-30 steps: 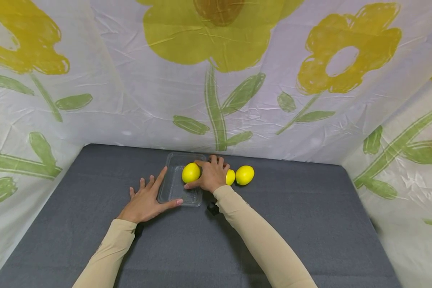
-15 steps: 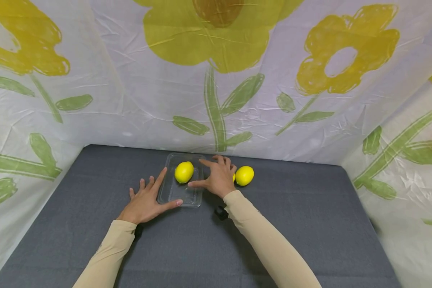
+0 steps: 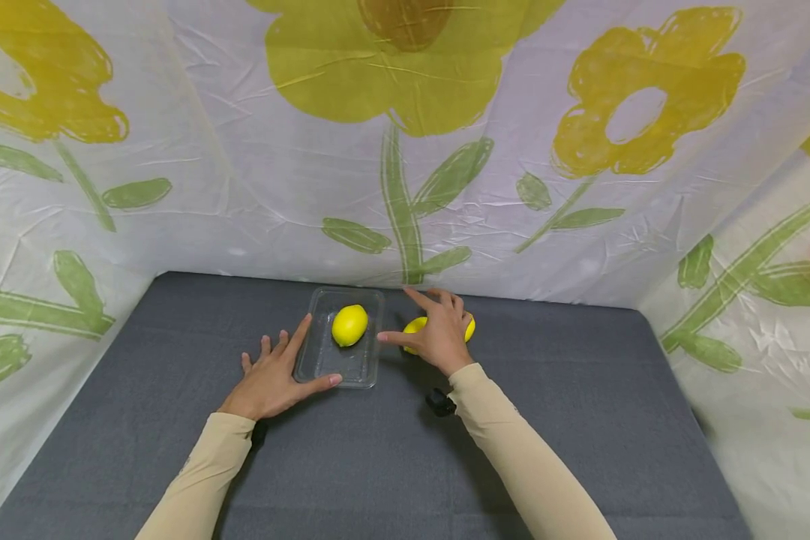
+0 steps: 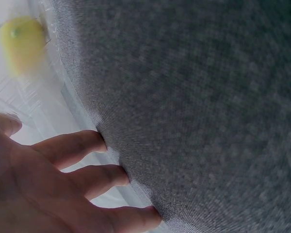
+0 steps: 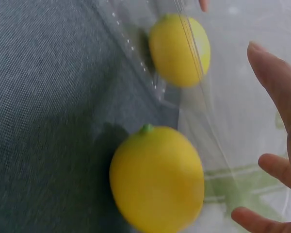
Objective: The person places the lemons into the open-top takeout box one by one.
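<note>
Lemon (image 3: pixel 349 325) sits inside the clear tray (image 3: pixel 361 371) on the grey table (image 3: pixel 344 465). We see the left hand (image 3: pixel 273 382) spread at the tray's left side, thumb and index finger at its rim. Right hand (image 3: pixel 440 334) is over a second lemon (image 3: pixel 415 326) and a third lemon (image 3: pixel 472 328) (both partly hidden), fingers apart, gripping neither.

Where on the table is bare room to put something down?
The table is bare between the sleeves, and from each sleeve to its side edge. Crowded: the far middle, with tray, lemons, left grip and right grip.
</note>
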Action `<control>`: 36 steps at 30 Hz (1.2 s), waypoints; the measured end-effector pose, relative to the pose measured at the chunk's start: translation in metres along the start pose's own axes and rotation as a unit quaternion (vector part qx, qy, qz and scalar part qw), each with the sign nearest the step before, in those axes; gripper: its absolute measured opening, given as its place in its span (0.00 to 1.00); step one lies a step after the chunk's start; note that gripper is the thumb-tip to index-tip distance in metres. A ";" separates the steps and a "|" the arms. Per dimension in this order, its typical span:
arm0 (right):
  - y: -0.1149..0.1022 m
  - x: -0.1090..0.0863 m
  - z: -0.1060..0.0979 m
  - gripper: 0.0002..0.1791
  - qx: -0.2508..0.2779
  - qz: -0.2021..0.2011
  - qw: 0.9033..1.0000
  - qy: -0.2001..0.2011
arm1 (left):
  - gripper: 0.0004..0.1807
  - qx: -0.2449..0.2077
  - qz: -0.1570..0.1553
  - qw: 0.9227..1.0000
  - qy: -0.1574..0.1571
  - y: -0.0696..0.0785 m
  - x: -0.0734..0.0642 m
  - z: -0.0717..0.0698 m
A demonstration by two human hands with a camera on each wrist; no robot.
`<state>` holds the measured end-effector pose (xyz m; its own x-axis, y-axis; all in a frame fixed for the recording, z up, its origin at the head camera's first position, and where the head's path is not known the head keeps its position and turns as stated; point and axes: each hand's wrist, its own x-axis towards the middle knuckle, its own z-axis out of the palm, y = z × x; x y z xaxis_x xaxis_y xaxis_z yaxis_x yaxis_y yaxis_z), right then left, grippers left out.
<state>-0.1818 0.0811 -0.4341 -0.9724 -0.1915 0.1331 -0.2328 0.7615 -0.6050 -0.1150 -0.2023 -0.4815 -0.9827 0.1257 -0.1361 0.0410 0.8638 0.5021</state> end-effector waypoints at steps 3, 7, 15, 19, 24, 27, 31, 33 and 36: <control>0.007 -0.002 -0.004 0.52 0.011 0.008 1.000 0.010 | 0.65 0.001 -0.001 1.000 0.000 0.000 0.000 0.000; 0.017 -0.005 -0.010 0.53 0.021 0.015 0.999 0.022 | 0.64 0.000 0.000 1.000 0.000 0.000 -0.001 -0.001; 0.042 -0.014 -0.024 0.52 0.024 0.043 0.998 0.035 | 0.64 -0.002 0.002 1.000 0.001 0.000 -0.001 -0.001; 0.054 -0.018 -0.028 0.53 0.028 0.055 0.997 0.046 | 0.65 -0.003 0.003 1.000 0.001 0.000 -0.001 -0.001; 0.070 -0.021 -0.028 0.55 0.038 0.067 0.996 0.053 | 0.65 -0.005 0.002 1.000 -0.001 0.000 0.000 0.000; 0.081 -0.021 -0.026 0.58 0.037 0.076 0.996 0.040 | 0.64 -0.007 0.002 1.000 -0.002 0.000 0.001 0.000; 0.094 -0.022 -0.024 0.61 0.039 0.080 0.996 0.018 | 0.64 -0.007 0.002 1.000 -0.002 0.000 0.000 0.001; 0.100 -0.023 -0.023 0.62 0.039 0.078 0.996 0.009 | 0.65 -0.007 0.003 1.000 -0.001 0.000 0.000 0.001; 0.106 -0.023 -0.022 0.62 0.033 0.080 0.996 -0.005 | 0.65 -0.006 0.003 1.000 -0.002 0.001 0.000 0.002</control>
<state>-0.1842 0.1802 -0.4838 -0.9968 -0.0772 0.0229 -0.0727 0.7401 -0.6685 -0.1147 -0.2008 -0.4826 -0.9819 0.1318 -0.1363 0.0437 0.8568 0.5137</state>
